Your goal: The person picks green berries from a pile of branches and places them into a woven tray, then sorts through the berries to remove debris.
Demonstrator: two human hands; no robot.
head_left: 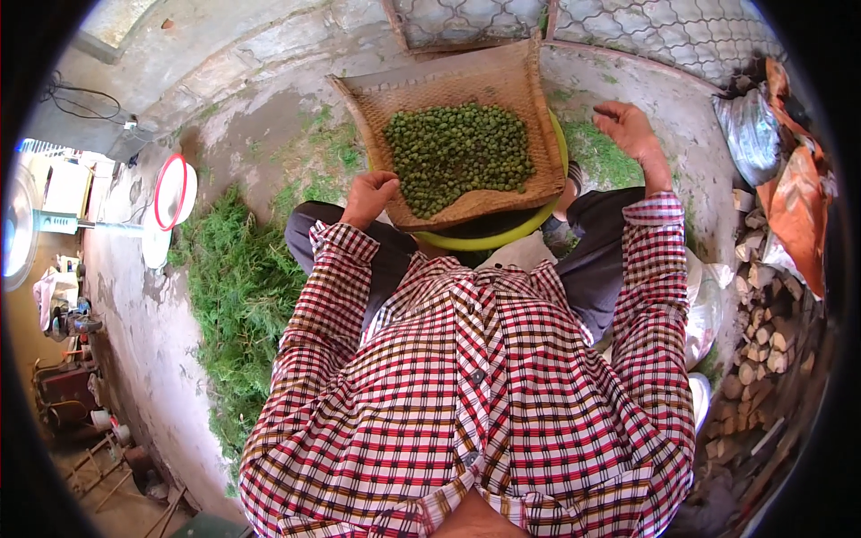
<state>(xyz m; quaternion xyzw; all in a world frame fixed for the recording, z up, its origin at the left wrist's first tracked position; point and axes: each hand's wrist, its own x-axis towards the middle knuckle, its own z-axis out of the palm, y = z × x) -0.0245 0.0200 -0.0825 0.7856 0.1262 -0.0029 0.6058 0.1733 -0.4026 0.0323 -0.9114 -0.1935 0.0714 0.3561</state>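
A woven winnowing tray, tan with raised, curved sides, rests over a yellow-green basin between my knees. Small round green cones or berries lie heaped across its middle. At the tray's left edge, my left hand is closed, thumb against the curled fingers, and appears to grip the rim; the fingertips are partly hidden. My right hand is raised to the right of the tray, apart from it. Its fingers are bent but separated from the thumb, with nothing visible between them.
Leafy green branches are piled at my left. Beyond them stand a red-rimmed white basin and household clutter. Chopped firewood, an orange sack and plastic bags line the right. A wire-mesh fence bounds the far side.
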